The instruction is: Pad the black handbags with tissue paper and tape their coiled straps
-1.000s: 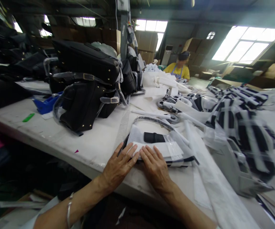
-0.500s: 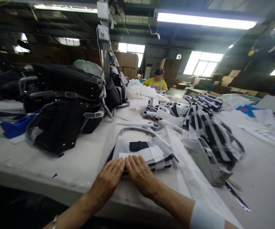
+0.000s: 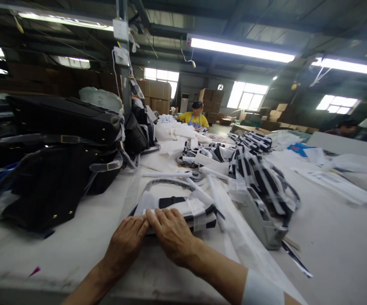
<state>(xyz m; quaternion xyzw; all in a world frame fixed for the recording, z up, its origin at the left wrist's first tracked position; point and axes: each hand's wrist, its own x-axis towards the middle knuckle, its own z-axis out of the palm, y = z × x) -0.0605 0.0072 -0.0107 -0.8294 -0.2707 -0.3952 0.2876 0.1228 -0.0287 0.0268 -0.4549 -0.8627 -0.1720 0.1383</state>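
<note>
The wrapped bag [image 3: 174,202] lies partly under left hand [image 3: 126,239] and right hand [image 3: 174,234].

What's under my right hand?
Your right hand lies on a white-wrapped bundle; a black piece shows just beyond it. What the hand itself covers cannot be seen.

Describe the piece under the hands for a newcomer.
On the white table, right of the stacked black bags, find the left hand and right hand. Beneath them lies a black piece wrapped in white sheeting: unlike the bulky bags, it lies flat, its arched grey loop facing away.
</note>
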